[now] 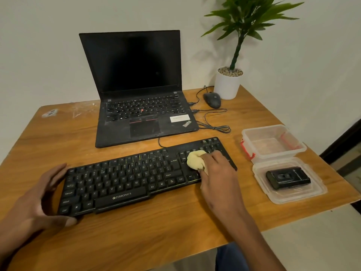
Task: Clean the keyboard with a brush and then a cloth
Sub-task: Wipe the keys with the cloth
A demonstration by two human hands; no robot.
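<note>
A black keyboard (125, 178) lies slanted across the wooden table (148, 231), in front of me. My right hand (216, 169) presses a bunched pale yellow cloth (195, 159) onto the keys at the keyboard's right end, near the arrow and navigation keys. My left hand (45, 194) grips the keyboard's left end, with the thumb at the front edge and the fingers at the back edge. A black boxy object (288, 178), possibly the brush, rests on a clear lid to the right; I cannot tell for certain what it is.
An open black laptop (140, 90) stands behind the keyboard. A wired mouse (212, 99) and a potted plant (228, 83) sit at the back right. A clear plastic box (273, 141) and its lid (289, 194) occupy the right edge. Cables (214, 126) trail beside the laptop.
</note>
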